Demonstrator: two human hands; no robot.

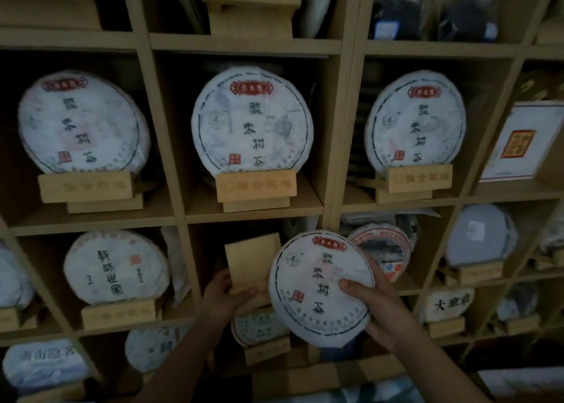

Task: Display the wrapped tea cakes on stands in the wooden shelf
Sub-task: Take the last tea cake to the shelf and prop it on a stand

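The right hand (370, 306) grips a wrapped tea cake (320, 286) upright, face outward, before the wooden shelf (332, 170), just right of the wooden stand (253, 262) the left hand (227, 296) holds in the lower middle compartment, so the cake likely goes leftward onto it.

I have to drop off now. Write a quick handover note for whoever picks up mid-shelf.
Left hand grips a plain wooden stand inside the middle cubby of the wooden shelf.
Right hand holds a round white paper-wrapped tea cake in front of it.
Done: the three matching cakes in the row above sit on stands.
Left: set the stand down, seat the cake on it.
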